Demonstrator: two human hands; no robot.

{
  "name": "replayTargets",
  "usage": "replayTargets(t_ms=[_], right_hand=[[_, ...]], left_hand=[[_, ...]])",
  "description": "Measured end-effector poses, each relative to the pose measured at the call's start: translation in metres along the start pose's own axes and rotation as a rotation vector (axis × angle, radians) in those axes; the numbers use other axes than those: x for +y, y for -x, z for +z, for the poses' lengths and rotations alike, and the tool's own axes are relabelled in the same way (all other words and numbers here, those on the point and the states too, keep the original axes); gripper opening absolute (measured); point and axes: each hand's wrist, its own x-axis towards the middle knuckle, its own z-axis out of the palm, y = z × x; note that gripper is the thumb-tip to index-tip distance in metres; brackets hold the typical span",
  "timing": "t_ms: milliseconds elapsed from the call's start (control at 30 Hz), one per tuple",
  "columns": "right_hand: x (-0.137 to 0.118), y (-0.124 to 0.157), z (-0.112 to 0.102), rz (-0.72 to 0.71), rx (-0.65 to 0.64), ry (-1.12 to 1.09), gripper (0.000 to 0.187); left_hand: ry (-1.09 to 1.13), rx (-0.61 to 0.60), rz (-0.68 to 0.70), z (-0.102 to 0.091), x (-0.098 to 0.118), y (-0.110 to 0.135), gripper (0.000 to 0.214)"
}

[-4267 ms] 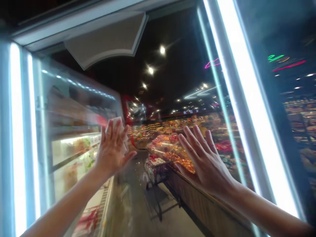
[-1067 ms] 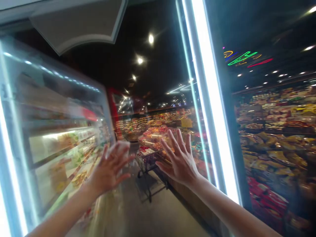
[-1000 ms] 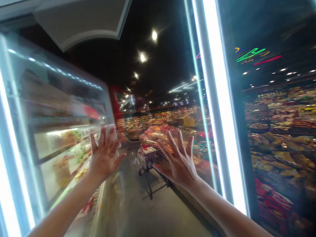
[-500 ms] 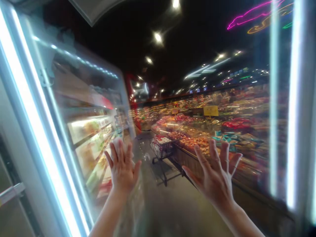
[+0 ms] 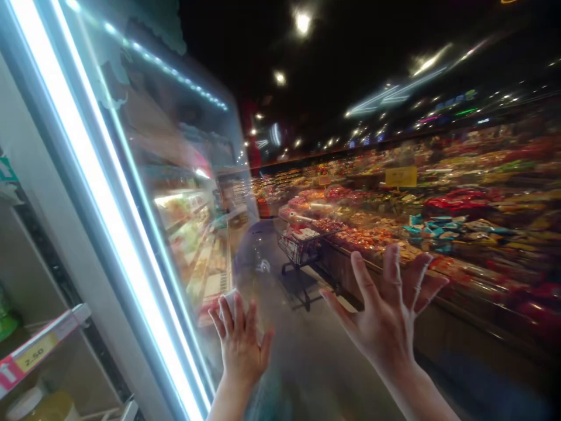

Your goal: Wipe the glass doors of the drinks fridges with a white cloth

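I face a glass fridge door that mirrors the shop aisle. My left hand lies low on the glass near the lit door edge, fingers close together, pressing a small white cloth flat against it; only the cloth's top corner shows above my fingertips. To its right, my right hand rests on the glass with its fingers spread and holds nothing.
A bright light strip runs down the door's left edge. Left of it is the fridge interior with a shelf rail and a price tag, and a lidded tub below. The glass reflects a shopping cart and produce stands.
Both hands have slid down the glass, and the left one with the cloth has moved closer to the left edge. The right light strip has left the view; the fridge interior now shows at left.
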Motion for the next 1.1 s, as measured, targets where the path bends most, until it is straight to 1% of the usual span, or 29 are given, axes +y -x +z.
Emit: replayTargets(t_ms=[33,67,133,167,200,233,333,367,400,433,500,533,567,600,667,700,733,767,800,833,933,967,1000,1033,1100], right_hand=[[-0.006,0.002,0.003,0.002,0.009,0.006,0.097],[-0.01,0.002,0.006,0.009,0.022,0.012,0.098],[-0.015,0.001,0.011,0.028,0.046,0.023,0.099],[-0.015,0.0,0.012,0.033,0.048,0.031,0.1],[-0.015,0.0,0.012,0.034,0.045,0.041,0.1],[-0.014,0.001,0.012,0.032,0.039,0.052,0.1],[-0.011,0.007,0.012,0.009,0.017,0.08,0.1],[-0.011,0.009,0.011,0.0,0.012,0.087,0.099],[-0.011,0.01,0.011,-0.006,0.009,0.094,0.098],[-0.012,0.01,0.011,-0.008,0.01,0.099,0.098],[-0.015,0.01,0.011,0.0,0.017,0.1,0.098],[-0.017,0.009,0.011,0.007,0.018,0.094,0.098],[-0.018,0.009,0.011,0.014,0.013,0.084,0.098],[-0.019,0.009,0.01,0.02,0.005,0.073,0.098],[-0.017,0.011,0.006,0.023,-0.028,0.057,0.097],[-0.013,0.012,0.003,0.017,-0.044,0.056,0.097],[-0.008,0.012,-0.001,0.005,-0.059,0.059,0.097],[0.0,0.011,-0.005,-0.005,-0.068,0.067,0.096],[0.009,0.009,-0.01,-0.01,-0.071,0.079,0.096],[0.02,0.005,-0.016,-0.008,-0.066,0.094,0.095],[0.058,-0.007,-0.035,0.037,-0.029,0.13,0.093],[0.071,-0.01,-0.041,0.05,-0.02,0.135,0.092],[0.083,-0.011,-0.046,0.057,-0.018,0.136,0.092],[0.094,-0.01,-0.051,0.058,-0.022,0.136,0.091],[0.113,-0.006,-0.058,0.034,-0.047,0.131,0.09]], left_hand=[[0.005,0.003,-0.01,-0.002,-0.003,-0.004,0.093],[0.006,0.004,-0.009,-0.005,-0.008,-0.015,0.091],[0.014,0.047,-0.049,-0.011,-0.016,-0.043,0.089],[0.023,0.072,-0.064,-0.013,-0.019,-0.052,0.088],[0.028,0.074,-0.067,-0.012,-0.019,-0.054,0.089],[0.035,0.068,-0.054,-0.01,-0.017,-0.049,0.089],[0.059,0.028,0.025,0.001,-0.004,-0.014,0.089],[0.065,0.024,0.022,0.004,0.0,-0.009,0.089],[0.07,0.028,0.02,0.005,0.003,-0.01,0.09],[0.071,0.041,0.034,0.005,0.004,-0.02,0.089],[0.066,0.082,0.033,0.0,0.007,-0.049,0.088],[0.066,0.099,0.008,-0.003,0.008,-0.061,0.088],[0.062,0.112,-0.01,-0.004,0.012,-0.066,0.087],[0.056,0.106,-0.021,-0.003,0.018,-0.063,0.086],[0.04,0.065,-0.016,0.004,0.035,-0.036,0.089],[0.041,0.034,0.025,0.008,0.045,-0.02,0.092],[0.038,0.003,0.035,0.013,0.055,-0.007,0.094],[0.047,-0.014,0.015,0.016,0.064,-0.002,0.096],[0.054,-0.013,-0.021,0.018,0.073,-0.005,0.095],[0.067,0.001,-0.038,0.018,0.08,-0.015,0.093],[0.093,0.091,-0.036,0.018,0.103,-0.058,0.087],[0.092,0.111,-0.03,0.019,0.113,-0.064,0.085],[0.094,0.121,-0.009,0.022,0.124,-0.063,0.084],[0.098,0.122,0.027,0.025,0.137,-0.057,0.083],[0.129,0.11,0.17,0.034,0.162,-0.04,0.079]])
